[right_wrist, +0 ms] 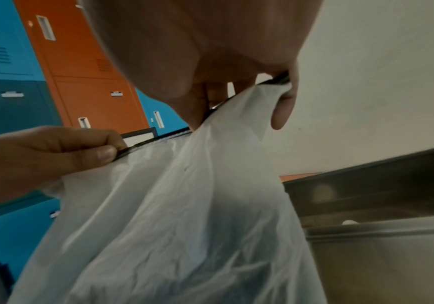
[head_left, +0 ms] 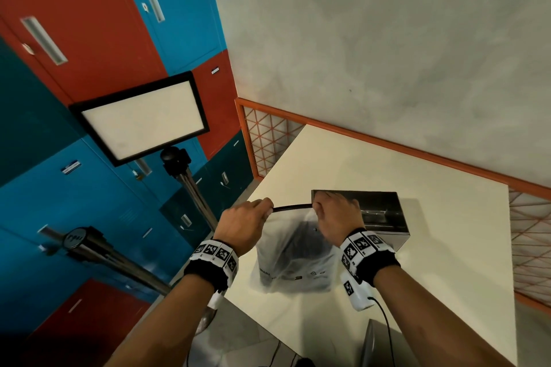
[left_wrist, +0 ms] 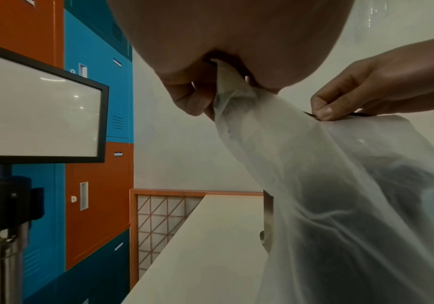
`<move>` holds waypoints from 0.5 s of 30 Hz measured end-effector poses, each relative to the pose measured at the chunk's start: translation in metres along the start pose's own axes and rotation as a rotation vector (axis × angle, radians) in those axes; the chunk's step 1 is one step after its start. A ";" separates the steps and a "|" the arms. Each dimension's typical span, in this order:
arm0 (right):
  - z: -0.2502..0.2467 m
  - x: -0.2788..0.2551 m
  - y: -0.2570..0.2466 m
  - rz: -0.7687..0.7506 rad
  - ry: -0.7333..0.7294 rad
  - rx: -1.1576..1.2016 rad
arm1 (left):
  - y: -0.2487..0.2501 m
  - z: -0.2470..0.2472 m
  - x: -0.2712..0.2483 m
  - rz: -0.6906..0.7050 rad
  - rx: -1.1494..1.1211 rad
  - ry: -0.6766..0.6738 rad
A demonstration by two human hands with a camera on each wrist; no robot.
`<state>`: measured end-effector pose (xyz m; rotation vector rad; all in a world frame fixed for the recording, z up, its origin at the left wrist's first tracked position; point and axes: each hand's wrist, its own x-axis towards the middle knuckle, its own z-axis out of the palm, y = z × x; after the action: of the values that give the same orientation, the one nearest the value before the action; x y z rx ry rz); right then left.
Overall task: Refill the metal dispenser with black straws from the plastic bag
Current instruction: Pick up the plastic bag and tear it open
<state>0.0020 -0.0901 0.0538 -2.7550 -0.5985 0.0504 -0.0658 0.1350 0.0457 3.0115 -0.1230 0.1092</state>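
Observation:
A translucent plastic bag (head_left: 293, 256) hangs over the cream table (head_left: 432, 247), held by its black top strip (head_left: 292, 207). Dark straws (head_left: 301, 250) show dimly through the plastic. My left hand (head_left: 247, 223) pinches the strip's left end and my right hand (head_left: 337, 214) pinches its right end. The left wrist view shows the bag (left_wrist: 353, 185) hanging below my left hand (left_wrist: 198, 90), with my right hand (left_wrist: 340, 102) pinching the strip. In the right wrist view the bag (right_wrist: 184, 226) hangs beside the metal dispenser (right_wrist: 379, 236). The open dispenser (head_left: 384, 214) stands just behind the bag.
An orange-framed lattice rail (head_left: 268, 140) borders the table's far side below a grey wall. A framed light panel (head_left: 143, 116) on a tripod (head_left: 190, 185) stands left of the table, before red and blue lockers (head_left: 89, 39). A cable (head_left: 384, 328) runs from my right wristband.

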 end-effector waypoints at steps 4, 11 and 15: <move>0.002 0.006 -0.007 0.003 -0.008 -0.016 | 0.002 -0.006 -0.001 -0.014 -0.058 0.002; 0.016 0.013 -0.045 -0.263 -0.119 -0.022 | 0.006 -0.005 0.002 0.063 -0.087 0.041; 0.016 0.014 -0.052 -0.288 -0.119 -0.042 | -0.003 0.005 0.001 0.078 -0.086 0.073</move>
<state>-0.0077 -0.0351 0.0556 -2.6894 -1.0332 0.1377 -0.0639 0.1371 0.0406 2.9135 -0.2315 0.2156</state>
